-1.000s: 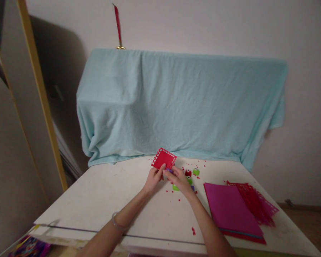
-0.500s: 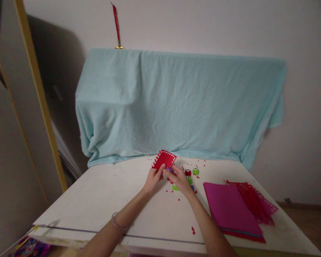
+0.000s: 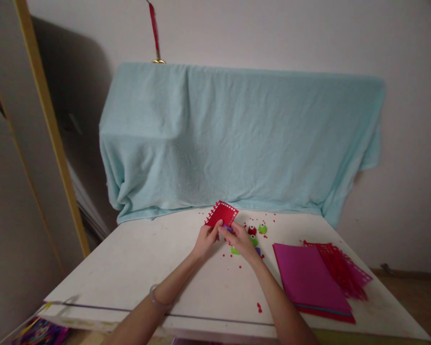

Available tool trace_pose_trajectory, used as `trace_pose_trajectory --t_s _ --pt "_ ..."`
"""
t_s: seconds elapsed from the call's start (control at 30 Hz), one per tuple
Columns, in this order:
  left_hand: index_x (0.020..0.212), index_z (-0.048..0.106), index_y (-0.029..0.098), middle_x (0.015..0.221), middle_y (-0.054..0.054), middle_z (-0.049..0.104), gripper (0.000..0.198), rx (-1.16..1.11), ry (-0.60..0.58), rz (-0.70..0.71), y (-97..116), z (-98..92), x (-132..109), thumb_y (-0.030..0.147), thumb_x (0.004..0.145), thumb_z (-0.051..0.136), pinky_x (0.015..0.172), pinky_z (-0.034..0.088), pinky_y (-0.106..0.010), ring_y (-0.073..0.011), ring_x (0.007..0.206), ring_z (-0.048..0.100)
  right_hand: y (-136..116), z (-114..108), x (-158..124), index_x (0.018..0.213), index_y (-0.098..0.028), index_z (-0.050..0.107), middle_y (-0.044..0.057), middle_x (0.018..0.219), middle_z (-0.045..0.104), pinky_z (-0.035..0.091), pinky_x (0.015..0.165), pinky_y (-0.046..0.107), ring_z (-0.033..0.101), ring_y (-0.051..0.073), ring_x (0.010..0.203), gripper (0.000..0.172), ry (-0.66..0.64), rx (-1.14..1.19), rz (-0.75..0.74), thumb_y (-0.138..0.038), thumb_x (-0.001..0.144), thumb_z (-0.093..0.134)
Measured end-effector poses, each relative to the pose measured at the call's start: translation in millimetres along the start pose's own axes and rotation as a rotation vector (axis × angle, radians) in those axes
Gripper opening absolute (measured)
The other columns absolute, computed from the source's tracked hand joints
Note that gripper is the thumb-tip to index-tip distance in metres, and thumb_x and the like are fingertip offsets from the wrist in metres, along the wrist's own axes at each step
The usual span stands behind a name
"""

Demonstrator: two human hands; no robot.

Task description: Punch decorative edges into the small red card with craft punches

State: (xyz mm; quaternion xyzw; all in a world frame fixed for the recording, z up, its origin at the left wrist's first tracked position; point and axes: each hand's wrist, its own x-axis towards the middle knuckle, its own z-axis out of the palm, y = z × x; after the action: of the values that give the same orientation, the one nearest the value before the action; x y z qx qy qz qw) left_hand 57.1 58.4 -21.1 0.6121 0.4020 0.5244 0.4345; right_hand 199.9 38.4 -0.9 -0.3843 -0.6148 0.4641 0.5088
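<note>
A red paper piece (image 3: pixel 222 213) with punched holes along its edges is held above the white table. My left hand (image 3: pixel 205 239) pinches its lower left side. My right hand (image 3: pixel 240 239) is closed on a small purple object (image 3: pixel 228 228) at the paper's lower edge; it looks like a small punch, partly hidden by the fingers. Just beyond and beside my right hand lie a red punch with eyes (image 3: pixel 252 230), a green one (image 3: pixel 262 228) and more green and purple pieces. Tiny red paper bits are scattered around them.
A stack of magenta, blue and red sheets (image 3: pixel 311 278) lies at the right, beside a heap of cut red strips (image 3: pixel 339 268). A light blue cloth (image 3: pixel 251 139) hangs behind the white table (image 3: pixel 140 268).
The view has shifted very slightly. Both hands remain on the red paper and the purple object, in nearly the same pose.
</note>
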Motion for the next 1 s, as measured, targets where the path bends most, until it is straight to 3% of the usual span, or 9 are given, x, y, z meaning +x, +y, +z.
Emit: trace_pose_trajectory --t_s 0.4,0.8,1.0 --pt "0.056 0.056 0.014 0.049 0.000 0.051 0.053 0.095 -0.007 0.024 -6.1 -2.6 0.8 0.053 0.091 0.044 0.048 0.034 -0.021 -0.0094 0.047 0.044 1.5 -3.5 0.5 0.078 -0.018 0.061 -0.001 0.061 0.057 0.034 0.050 0.024 0.048 0.012 0.053 0.032 -0.042 -0.055 -0.021 -0.049 0.084 0.061" --pt "0.060 0.056 0.014 0.049 0.001 0.050 0.051 0.015 -0.009 0.009 1.6 1.2 -2.9 0.055 0.088 0.047 0.047 0.033 -0.020 -0.0092 0.047 0.043 3.4 -3.4 2.0 0.076 -0.018 0.063 -0.002 0.056 0.056 0.032 0.045 0.023 0.045 0.010 0.047 0.032 -0.011 -0.027 0.014 -0.050 0.081 0.063" --pt "0.060 0.056 0.014 0.048 0.001 0.050 0.050 0.004 0.018 0.017 2.2 -1.3 -1.2 0.054 0.089 0.048 0.046 0.033 -0.021 -0.0098 0.046 0.044 5.7 0.3 4.0 0.074 -0.019 0.058 -0.002 0.055 0.057 0.032 0.042 0.021 0.046 0.010 0.045 0.034 -0.073 -0.002 0.075 -0.051 0.078 0.065"
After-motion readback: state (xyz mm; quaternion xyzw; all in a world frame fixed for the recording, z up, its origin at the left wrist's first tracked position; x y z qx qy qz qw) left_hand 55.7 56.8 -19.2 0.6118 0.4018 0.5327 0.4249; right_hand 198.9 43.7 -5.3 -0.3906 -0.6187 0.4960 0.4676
